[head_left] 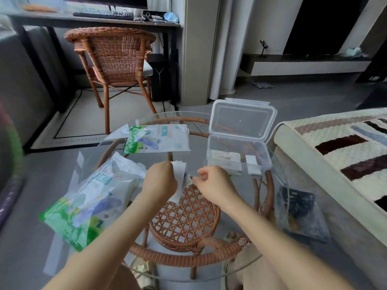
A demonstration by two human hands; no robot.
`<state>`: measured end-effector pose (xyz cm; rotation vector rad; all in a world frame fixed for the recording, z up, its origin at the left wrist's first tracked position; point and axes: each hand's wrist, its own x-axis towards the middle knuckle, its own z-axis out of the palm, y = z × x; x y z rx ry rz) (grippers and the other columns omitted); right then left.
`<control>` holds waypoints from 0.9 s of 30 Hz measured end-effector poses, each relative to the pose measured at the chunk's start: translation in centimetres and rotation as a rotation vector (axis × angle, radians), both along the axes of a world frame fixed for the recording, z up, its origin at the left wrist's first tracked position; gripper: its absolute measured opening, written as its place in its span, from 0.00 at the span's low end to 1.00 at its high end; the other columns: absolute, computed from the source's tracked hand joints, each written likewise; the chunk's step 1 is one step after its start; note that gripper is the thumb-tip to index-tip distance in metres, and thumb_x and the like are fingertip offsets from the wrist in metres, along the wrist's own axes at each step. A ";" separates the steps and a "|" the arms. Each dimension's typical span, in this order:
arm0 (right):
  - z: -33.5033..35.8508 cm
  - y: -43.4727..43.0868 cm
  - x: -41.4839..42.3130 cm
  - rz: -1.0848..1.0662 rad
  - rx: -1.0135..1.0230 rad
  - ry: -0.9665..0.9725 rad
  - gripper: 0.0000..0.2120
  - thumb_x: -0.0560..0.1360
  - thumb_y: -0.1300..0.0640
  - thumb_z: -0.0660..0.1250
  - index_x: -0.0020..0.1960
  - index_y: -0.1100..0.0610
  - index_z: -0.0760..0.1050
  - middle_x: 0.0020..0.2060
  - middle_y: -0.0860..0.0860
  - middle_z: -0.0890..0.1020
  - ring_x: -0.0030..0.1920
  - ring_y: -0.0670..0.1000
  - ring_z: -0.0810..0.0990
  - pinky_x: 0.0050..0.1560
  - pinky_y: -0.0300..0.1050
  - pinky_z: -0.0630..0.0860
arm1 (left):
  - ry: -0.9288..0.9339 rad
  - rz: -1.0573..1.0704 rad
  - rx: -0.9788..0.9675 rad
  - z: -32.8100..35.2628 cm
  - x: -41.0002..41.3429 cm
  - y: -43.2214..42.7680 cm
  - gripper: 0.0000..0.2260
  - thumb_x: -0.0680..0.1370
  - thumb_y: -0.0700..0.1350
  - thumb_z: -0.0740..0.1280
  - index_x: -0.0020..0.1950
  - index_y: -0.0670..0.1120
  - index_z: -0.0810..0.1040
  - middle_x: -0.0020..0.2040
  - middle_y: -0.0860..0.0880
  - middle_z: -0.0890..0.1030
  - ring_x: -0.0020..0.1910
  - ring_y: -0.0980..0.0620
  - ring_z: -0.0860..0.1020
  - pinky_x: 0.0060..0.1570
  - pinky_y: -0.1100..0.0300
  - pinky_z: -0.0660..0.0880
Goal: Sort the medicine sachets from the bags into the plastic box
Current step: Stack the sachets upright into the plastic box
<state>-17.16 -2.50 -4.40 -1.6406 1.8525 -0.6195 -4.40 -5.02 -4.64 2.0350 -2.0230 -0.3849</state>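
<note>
A small stack of white sachets [179, 178] is held upright above the middle of the glass table [196, 143]. The left hand [161, 182] is curled round the stack's left side, and its right edge is pinched by the thumb and bent fingers of the right hand [213, 183]. The two hands are close together, with only the sachets between them.

Just left of the left wrist lies the near bag [90, 197], crumpled and open at its top, printed in green, white and blue. More white packets can be made out through its mouth. Beyond the hands the far bag [157, 139] lies flat, printed in the same colours. Teal characters and rotated Latin letters are seen on it, but they are too blurred to be read with certainty.

The plastic box [238, 164] stands just beyond and to the right of the right hand. Its clear lid [240, 120] is raised behind it. White sachets with small, illegible print are already laid inside.

A dark packet in a clear sleeve [301, 216] lies at the table's right edge. The woven rattan frame [184, 218] is seen through the glass, and a round white mark on its near rim cannot be read.

Further off stand a rattan chair [113, 55], a desk with a keyboard [102, 13], and a quilted cover [335, 147] on the right.
</note>
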 end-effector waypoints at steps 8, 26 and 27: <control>-2.6 -1.6 4.5 -0.287 -0.006 0.144 0.16 0.74 0.46 0.65 0.55 0.57 0.77 0.53 0.54 0.82 0.53 0.56 0.80 0.38 0.40 0.65 | 0.123 0.010 -0.121 -2.1 -0.5 1.2 0.11 0.75 0.37 0.59 0.33 0.45 0.66 0.32 0.48 0.70 0.37 0.50 0.68 0.38 0.61 0.61; 5.1 -5.8 -9.5 -0.087 -0.250 0.529 0.14 0.75 0.65 0.58 0.56 0.57 0.78 0.53 0.58 0.81 0.53 0.62 0.77 0.47 0.49 0.73 | -0.008 -0.216 -0.065 1.1 0.5 -3.4 0.17 0.74 0.32 0.63 0.62 0.42 0.76 0.59 0.44 0.79 0.58 0.46 0.77 0.56 0.56 0.74; 4.9 -6.7 -9.7 -0.020 -0.174 0.511 0.15 0.75 0.65 0.58 0.57 0.55 0.77 0.56 0.56 0.80 0.56 0.61 0.77 0.51 0.49 0.73 | -0.065 -0.301 -0.004 1.4 0.6 -4.1 0.18 0.74 0.35 0.66 0.63 0.44 0.75 0.60 0.45 0.79 0.59 0.47 0.77 0.58 0.57 0.73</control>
